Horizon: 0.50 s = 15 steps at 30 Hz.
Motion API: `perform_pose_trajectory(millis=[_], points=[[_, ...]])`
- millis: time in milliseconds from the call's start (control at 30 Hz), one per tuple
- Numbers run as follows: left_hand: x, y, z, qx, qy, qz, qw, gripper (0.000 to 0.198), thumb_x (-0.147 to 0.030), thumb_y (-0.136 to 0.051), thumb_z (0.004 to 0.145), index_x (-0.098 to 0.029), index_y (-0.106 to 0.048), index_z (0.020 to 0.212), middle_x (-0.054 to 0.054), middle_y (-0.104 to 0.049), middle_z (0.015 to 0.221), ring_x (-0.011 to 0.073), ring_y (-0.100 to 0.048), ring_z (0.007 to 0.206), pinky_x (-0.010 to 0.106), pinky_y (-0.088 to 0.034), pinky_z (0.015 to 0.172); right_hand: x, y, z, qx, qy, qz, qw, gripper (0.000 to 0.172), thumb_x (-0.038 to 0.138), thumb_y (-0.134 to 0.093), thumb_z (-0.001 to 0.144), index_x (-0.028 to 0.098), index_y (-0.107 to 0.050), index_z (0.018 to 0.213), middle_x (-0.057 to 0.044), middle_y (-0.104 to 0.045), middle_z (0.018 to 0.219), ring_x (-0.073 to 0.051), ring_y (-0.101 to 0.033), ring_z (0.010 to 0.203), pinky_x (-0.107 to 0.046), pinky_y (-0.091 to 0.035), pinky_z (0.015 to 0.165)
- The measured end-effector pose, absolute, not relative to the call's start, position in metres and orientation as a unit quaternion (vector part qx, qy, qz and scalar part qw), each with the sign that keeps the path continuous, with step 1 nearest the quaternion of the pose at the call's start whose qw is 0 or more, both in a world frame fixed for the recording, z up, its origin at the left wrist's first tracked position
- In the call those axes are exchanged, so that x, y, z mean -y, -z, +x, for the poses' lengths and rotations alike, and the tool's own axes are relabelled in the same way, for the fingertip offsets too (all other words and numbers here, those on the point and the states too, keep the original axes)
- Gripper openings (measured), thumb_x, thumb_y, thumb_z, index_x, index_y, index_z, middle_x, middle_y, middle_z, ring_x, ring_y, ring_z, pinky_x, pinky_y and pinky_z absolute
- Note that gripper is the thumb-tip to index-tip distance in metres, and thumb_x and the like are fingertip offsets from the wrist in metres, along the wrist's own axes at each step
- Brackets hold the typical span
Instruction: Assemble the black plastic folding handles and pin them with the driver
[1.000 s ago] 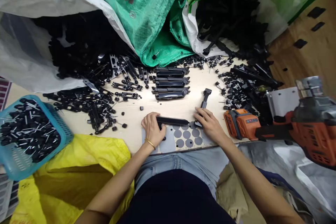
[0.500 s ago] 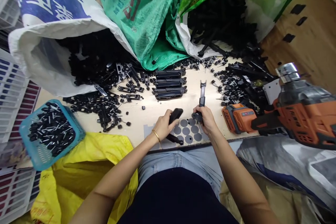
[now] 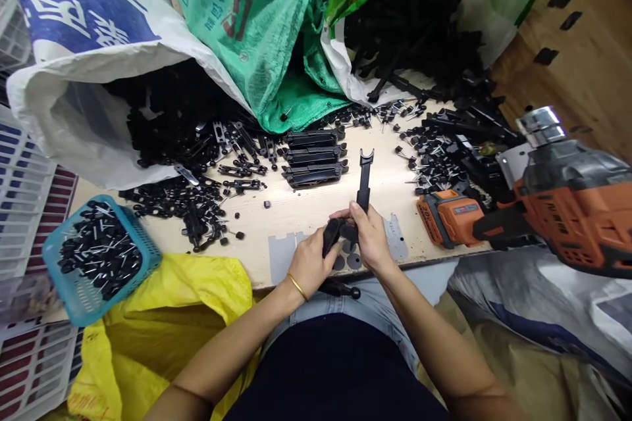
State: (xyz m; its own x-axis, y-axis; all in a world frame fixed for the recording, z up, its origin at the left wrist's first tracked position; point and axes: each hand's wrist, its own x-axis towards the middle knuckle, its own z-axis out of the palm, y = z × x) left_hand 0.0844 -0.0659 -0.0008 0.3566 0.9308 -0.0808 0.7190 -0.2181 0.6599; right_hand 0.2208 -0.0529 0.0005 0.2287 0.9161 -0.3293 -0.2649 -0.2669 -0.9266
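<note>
At the lower middle of the frame, the left hand (image 3: 310,262) gripped a black handle (image 3: 330,237); the right hand (image 3: 369,237) clasped a forked black bar (image 3: 364,179) above the table (image 3: 306,205).

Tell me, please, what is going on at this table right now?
A person sits at the table, holding two black plastic parts over its near edge. The left hand grips a bar; the right hand holds a forked arm, and the two parts meet between the hands. An orange drill is off to the right.
</note>
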Motion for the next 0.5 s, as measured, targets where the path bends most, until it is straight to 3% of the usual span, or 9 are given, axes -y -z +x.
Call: perform_pose_trajectory(millis=[300,500], points=[[0.079,-0.002,0.092,-0.586,-0.157,0.754,0.252,0.015,-0.024,-0.052,0.083,-0.014,-0.05,0.094,0.007,-0.067,0.073,0.0229,-0.067,0.063,0.029,-0.05,0.055,0.052,0.004,0.213,0.262,-0.555,-0.555,0.562,0.042,0.056,-0.052,0.081,0.015,-0.063,0.08,-0.006,-0.07,0.073,-0.015,-0.063,0.064,-0.027,-0.049,0.062],[0.079,-0.003,0.09,-0.555,-0.084,0.773,0.297,0.02,-0.025,-0.054,0.083,-0.014,-0.05,0.099,0.008,-0.068,0.075,0.0231,-0.067,0.066,0.03,-0.051,0.058,0.054,0.007,0.226,0.294,-0.599,-0.574,0.474,0.046,0.059,-0.054,0.079,0.014,-0.065,0.073,-0.007,-0.07,0.07,-0.015,-0.061,0.062,-0.025,-0.047,0.059]])
